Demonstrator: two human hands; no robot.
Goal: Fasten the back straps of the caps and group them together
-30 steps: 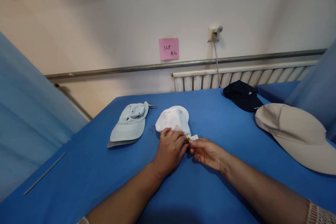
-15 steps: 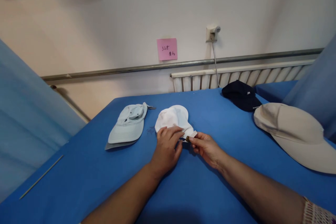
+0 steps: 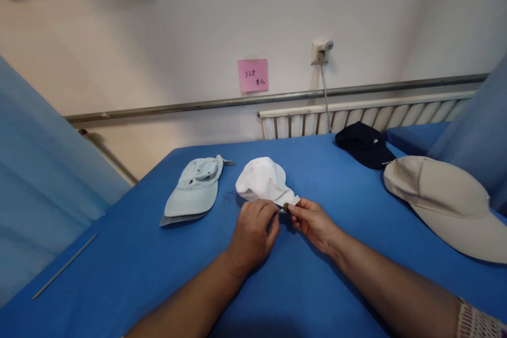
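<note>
On a blue-covered table, right of a pale blue cap [image 3: 195,185], the left hand [image 3: 253,229] has its fingers curled at the near edge of a white cap [image 3: 261,179], their tips too hidden to tell their grip. The right hand [image 3: 315,222] pinches the strap's small brass-coloured buckle [image 3: 285,207], partly covered; compared with half a second earlier, the left fingers have drawn back off the white crown.

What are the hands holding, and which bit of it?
The right hand pinches the white cap by its strap end, at the small buckle. The left hand's grip is hidden.
</note>
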